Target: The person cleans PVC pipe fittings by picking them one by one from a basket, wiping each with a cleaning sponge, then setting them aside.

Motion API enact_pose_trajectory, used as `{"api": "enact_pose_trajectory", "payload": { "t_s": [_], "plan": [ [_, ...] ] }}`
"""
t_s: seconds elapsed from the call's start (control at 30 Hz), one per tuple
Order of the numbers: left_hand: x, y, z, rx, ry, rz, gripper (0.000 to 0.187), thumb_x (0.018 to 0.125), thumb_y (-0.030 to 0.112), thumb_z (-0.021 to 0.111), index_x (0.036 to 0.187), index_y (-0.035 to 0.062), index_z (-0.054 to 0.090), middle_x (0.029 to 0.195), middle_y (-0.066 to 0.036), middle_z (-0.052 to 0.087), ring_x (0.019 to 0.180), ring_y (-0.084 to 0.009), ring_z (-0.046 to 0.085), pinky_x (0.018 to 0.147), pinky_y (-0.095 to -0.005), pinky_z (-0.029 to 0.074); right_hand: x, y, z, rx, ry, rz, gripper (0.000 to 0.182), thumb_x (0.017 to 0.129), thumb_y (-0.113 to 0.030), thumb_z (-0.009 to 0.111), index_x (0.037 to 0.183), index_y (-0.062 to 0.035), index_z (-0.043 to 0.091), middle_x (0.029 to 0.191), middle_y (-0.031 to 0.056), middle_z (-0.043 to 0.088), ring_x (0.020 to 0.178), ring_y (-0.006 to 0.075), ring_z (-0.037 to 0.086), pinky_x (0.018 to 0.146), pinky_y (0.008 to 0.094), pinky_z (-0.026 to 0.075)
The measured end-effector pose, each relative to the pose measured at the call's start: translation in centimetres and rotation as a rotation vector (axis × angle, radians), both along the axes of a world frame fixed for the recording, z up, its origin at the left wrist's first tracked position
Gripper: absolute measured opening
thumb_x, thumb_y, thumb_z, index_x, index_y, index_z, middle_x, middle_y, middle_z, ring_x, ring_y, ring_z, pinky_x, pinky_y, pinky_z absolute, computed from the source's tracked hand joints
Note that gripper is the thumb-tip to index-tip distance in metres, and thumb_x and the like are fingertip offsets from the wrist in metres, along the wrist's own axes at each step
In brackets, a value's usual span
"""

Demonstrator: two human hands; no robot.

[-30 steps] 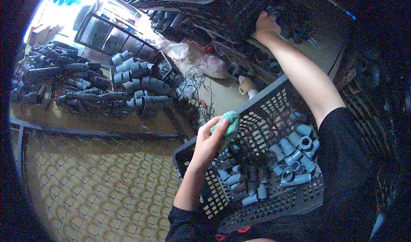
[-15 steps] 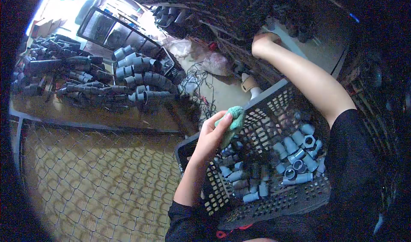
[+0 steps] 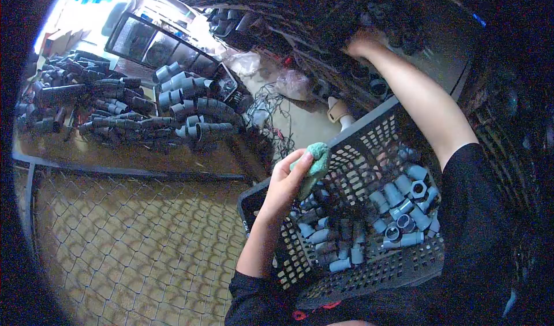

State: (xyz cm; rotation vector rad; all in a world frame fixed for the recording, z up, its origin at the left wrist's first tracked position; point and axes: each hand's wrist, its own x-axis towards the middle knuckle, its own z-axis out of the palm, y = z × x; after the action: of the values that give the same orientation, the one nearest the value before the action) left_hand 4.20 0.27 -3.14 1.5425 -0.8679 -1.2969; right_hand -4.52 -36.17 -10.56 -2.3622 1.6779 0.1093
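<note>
Chain-link mesh (image 3: 133, 239) fills the lower left of the view; above it runs a brown counter (image 3: 173, 160) with a metal edge, loaded with grey pipe couplings (image 3: 121, 123) stacked in curved rows. A black perforated crate (image 3: 369, 280) stands directly before the person, tilted in view; a marking on its left side is too small to read. Beyond the crate, tangled cables (image 3: 268, 118) lie on the floor (image 3: 300, 124); a clear plastic bag (image 3: 292, 83) rests just beside them. The right hand (image 3: 366, 42) reaches past the crate's far rim, among dark round fittings (image 3: 401, 34) at upper right; lighting there is poor, and whether its grip is open or closed cannot be told. The left hand (image 3: 283, 179) is over the crate's left part; its grip is closed on a green cloth (image 3: 317, 156), bunched between thumb and fingers. Blue-grey fittings (image 3: 394, 194) lie loose inside the crate, well below the right forearm; one, a hex-ended fitting (image 3: 419, 189), shows its opening; darker pieces lie to their left.
</note>
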Motion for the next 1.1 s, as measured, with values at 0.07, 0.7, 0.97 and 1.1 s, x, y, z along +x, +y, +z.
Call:
{"api": "enact_pose_trajectory", "payload": {
  "t_s": [0.07,0.7,0.97,1.1],
  "plan": [
    [-0.2,-0.1,0.0,-0.01,0.006,0.008,0.035,0.098,0.033,0.053,0.112,0.0023,0.062,0.092,0.002,0.064,0.08,-0.0037,0.056,0.071,-0.0192,0.045,-0.5,1.0,1.3,-0.044,0.059,-0.042,0.058,0.088,-0.053,0.051,0.128,-0.0103,0.057,0.134,0.0157,0.053,0.121,0.0326,0.053,0.099,0.0472,0.044],
    [-1.0,1.7,1.4,-0.205,0.194,0.272,0.046,0.096,0.04,0.047,0.122,0.0034,0.057,0.101,-0.007,0.064,0.082,-0.0144,0.061,0.072,-0.0259,0.05,-6.3,19.1,12.8,-0.328,-0.487,0.64,0.021,0.072,-0.021,0.072,0.083,-0.0028,0.068,0.08,0.0177,0.068,0.082,0.0353,0.067,0.072,0.0458,0.054],
    [-4.0,1.5,3.1,-0.236,0.275,0.533,0.031,0.092,0.039,0.057,0.102,0.0099,0.06,0.08,-0.001,0.058,0.065,-0.0098,0.056,0.055,-0.0229,0.046,-14.0,30.5,7.6,0.13,0.129,0.927,0.045,0.086,-0.044,0.057,0.076,-0.0019,0.069,0.075,0.017,0.068,0.073,0.0323,0.068,0.07,0.0446,0.053],
    [-3.4,1.7,1.9,-0.352,0.087,0.257,0.029,0.088,0.021,0.058,0.114,0.0082,0.055,0.095,-0.005,0.057,0.078,-0.0123,0.056,0.063,-0.0242,0.046,-15.6,30.3,-3.6,0.402,0.702,1.041,0.044,0.079,-0.044,0.069,0.112,-0.0156,0.069,0.115,-0.0001,0.067,0.107,0.0239,0.063,0.084,0.0435,0.05]
  ]
}}
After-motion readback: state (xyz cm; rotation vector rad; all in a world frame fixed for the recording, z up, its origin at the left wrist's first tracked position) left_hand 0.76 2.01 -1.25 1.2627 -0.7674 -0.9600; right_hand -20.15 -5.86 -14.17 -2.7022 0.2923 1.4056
